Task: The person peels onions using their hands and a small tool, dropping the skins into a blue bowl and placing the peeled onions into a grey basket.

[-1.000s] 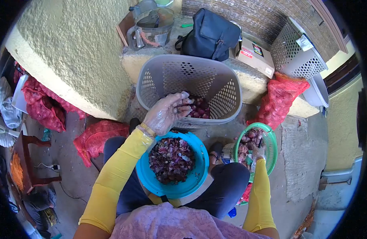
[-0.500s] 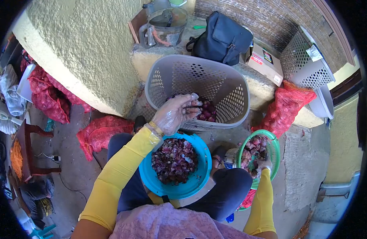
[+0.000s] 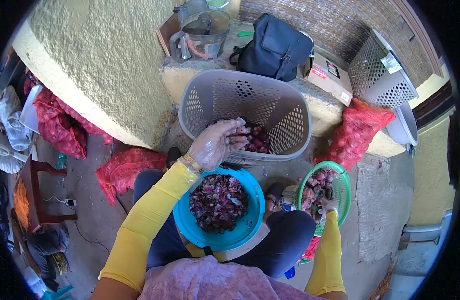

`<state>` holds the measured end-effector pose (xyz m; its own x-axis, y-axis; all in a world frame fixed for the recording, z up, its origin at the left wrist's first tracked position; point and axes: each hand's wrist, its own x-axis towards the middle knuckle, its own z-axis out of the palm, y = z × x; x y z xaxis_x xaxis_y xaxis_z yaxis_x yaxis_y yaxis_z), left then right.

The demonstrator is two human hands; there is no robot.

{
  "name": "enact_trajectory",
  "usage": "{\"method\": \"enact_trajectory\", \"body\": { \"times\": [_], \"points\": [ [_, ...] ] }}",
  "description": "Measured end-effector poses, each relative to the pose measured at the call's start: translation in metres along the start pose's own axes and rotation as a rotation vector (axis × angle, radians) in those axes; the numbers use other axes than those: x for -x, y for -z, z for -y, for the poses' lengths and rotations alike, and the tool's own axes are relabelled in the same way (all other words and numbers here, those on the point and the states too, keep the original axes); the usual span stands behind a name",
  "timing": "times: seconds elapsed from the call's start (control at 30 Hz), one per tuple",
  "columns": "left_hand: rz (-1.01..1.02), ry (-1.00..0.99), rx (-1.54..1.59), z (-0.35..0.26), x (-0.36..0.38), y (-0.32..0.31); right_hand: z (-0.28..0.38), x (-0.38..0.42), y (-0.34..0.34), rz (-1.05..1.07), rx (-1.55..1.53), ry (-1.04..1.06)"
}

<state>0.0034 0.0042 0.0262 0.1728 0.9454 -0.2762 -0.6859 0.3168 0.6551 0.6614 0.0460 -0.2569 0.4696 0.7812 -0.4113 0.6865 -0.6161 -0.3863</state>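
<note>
My left hand (image 3: 213, 145), in a clear plastic glove below a yellow sleeve, hovers over the near rim of the grey laundry-style basket (image 3: 190, 100). Its fingers are apart and loosely bent, with nothing visible in them. Red onions (image 3: 259, 140) lie at the bottom of that basket. My right hand (image 3: 329, 206), also gloved, reaches into the green basket (image 3: 346, 200), touching the onions (image 3: 317, 187) there; its fingertips are hard to make out. Between my legs sits a blue basin (image 3: 255, 220) holding purple onion skins and scraps (image 3: 219, 202).
Red mesh sacks of onions (image 3: 357, 132) stand at the right, with another mesh sack (image 3: 127, 170) at the left. A black backpack (image 3: 275, 47), a carton (image 3: 330, 80) and a clear bucket (image 3: 202, 37) rest on the ledge. A tin (image 3: 288, 198) touches the green basket.
The view has shifted very slightly. My left hand stays over the grey basket, and my right hand has moved only a little within the green basket.
</note>
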Motion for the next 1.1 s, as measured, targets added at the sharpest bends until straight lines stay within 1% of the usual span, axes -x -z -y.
{"method": "enact_trajectory", "body": {
  "times": [0.03, 0.07, 0.1, 0.13, 0.2, 0.23, 0.27, 0.33, 0.37, 0.43, 0.47, 0.5, 0.53, 0.57, 0.6, 0.63, 0.67, 0.73, 0.77, 0.8, 0.83, 0.9, 0.93, 0.97, 1.03, 1.1],
  "points": [
    [0.004, 0.008, -0.001, 0.001, 0.0, 0.001, 0.032, 0.035, 0.02, 0.116, -0.037, -0.092],
    [0.009, -0.008, 0.01, 0.004, -0.002, 0.004, 0.046, 0.055, 0.034, 0.228, -0.074, -0.187],
    [0.015, -0.027, 0.02, 0.005, -0.004, 0.005, 0.043, 0.054, 0.036, 0.229, 0.02, -0.226],
    [0.022, -0.024, 0.023, 0.006, -0.004, 0.005, 0.016, 0.034, 0.033, 0.222, 0.019, -0.231],
    [0.037, -0.017, 0.009, 0.004, -0.002, 0.006, -0.05, -0.009, 0.016, 0.38, -0.082, 0.485],
    [0.037, -0.02, 0.014, 0.005, 0.0, 0.006, 0.022, 0.042, 0.03, 0.262, -0.021, -0.164],
    [0.032, -0.028, 0.006, 0.004, 0.0, 0.006, 0.018, 0.037, 0.025, 0.259, -0.018, -0.16],
    [0.025, -0.031, 0.002, 0.006, 0.0, 0.008, -0.028, 0.0, 0.002, 0.225, 0.401, 0.547],
    [0.029, -0.04, 0.009, 0.007, -0.002, 0.011, -0.008, 0.02, 0.005, 0.225, 0.403, 0.546],
    [0.038, -0.051, 0.017, 0.007, -0.005, 0.011, 0.05, 0.054, 0.004, 0.208, 0.366, 0.267],
    [0.029, -0.045, -0.001, 0.004, -0.003, 0.009, 0.059, 0.071, 0.018, 0.201, 0.344, 0.127],
    [0.019, -0.038, -0.018, 0.003, -0.002, 0.007, 0.046, 0.062, 0.007, 0.064, 0.263, 0.144],
    [0.02, -0.032, -0.018, 0.004, -0.002, 0.007, 0.022, 0.039, -0.006, 0.065, 0.263, 0.138],
    [0.027, -0.036, -0.008, 0.004, -0.003, 0.007, -0.006, 0.011, -0.017, 0.116, 0.156, 0.13],
    [0.035, -0.04, 0.002, 0.004, -0.002, 0.006, -0.009, 0.012, -0.017, 0.165, 0.048, 0.121],
    [0.04, -0.032, 0.003, 0.004, -0.002, 0.005, -0.015, 0.015, -0.016, 0.161, 0.047, 0.112],
    [0.029, -0.033, -0.012, 0.003, -0.001, 0.004, -0.017, 0.015, -0.013, 0.134, -0.082, 0.145],
    [0.018, -0.031, -0.023, 0.001, 0.002, 0.001, 0.009, 0.04, 0.005, 0.081, -0.337, 0.214],
    [0.022, -0.036, -0.026, 0.0, 0.003, 0.0, 0.057, 0.085, 0.049, 0.233, -0.371, 0.176],
    [0.026, -0.041, -0.031, 0.0, 0.004, -0.001, 0.099, 0.125, 0.067, 0.282, -0.471, 0.18],
    [0.03, -0.034, -0.03, 0.001, 0.005, 0.0, 0.144, 0.167, 0.084, 0.269, -0.583, 0.107],
    [0.067, -0.071, -0.064, 0.005, 0.004, -0.002, 0.152, 0.138, 0.079, 0.501, -0.63, 0.594],
    [0.075, -0.067, -0.062, 0.007, 0.004, -0.005, 0.227, 0.23, 0.115, 0.36, -0.396, 0.383],
    [0.089, -0.066, -0.104, 0.008, 0.005, -0.007, 0.234, 0.221, 0.106, 0.426, -0.399, 0.59],
    [0.105, -0.067, -0.147, 0.009, 0.007, -0.012, 0.295, 0.295, 0.111, 0.416, -0.458, 0.54],
    [0.186, -0.077, -0.22, 0.01, 0.01, -0.02, 0.322, 0.318, 0.1, 0.594, -0.53, 0.543]
  ]
}}
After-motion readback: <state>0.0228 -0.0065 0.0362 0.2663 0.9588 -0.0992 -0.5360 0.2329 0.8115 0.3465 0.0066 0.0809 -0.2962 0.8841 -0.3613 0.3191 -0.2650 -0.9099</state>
